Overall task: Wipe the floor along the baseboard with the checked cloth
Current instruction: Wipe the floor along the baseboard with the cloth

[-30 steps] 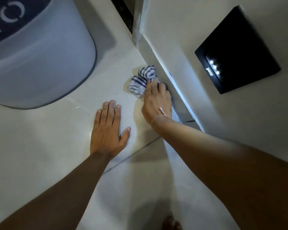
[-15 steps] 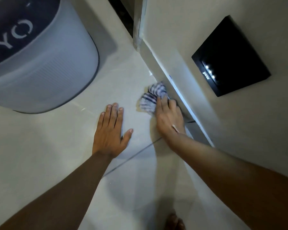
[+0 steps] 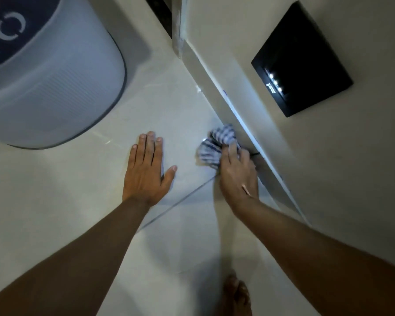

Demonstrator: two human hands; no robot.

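Head view: the right hand (image 3: 237,176) is closed on a bunched blue-and-white checked cloth (image 3: 217,144) — light, soft, best pressed from on top — on the pale tiled floor (image 3: 180,106), touching the grey baseboard (image 3: 205,76). The left hand (image 3: 147,172) lies flat, fingers spread. Since a second ago, cloth and hand have slid back along the baseboard toward the person.

Pale wall (image 3: 328,167), black panel (image 3: 306,58), grey appliance (image 3: 55,87).

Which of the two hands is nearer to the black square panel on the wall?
Right. The right hand presses the checked cloth beside the baseboard, below the black square panel. The left hand lies flat, farther out on the floor.
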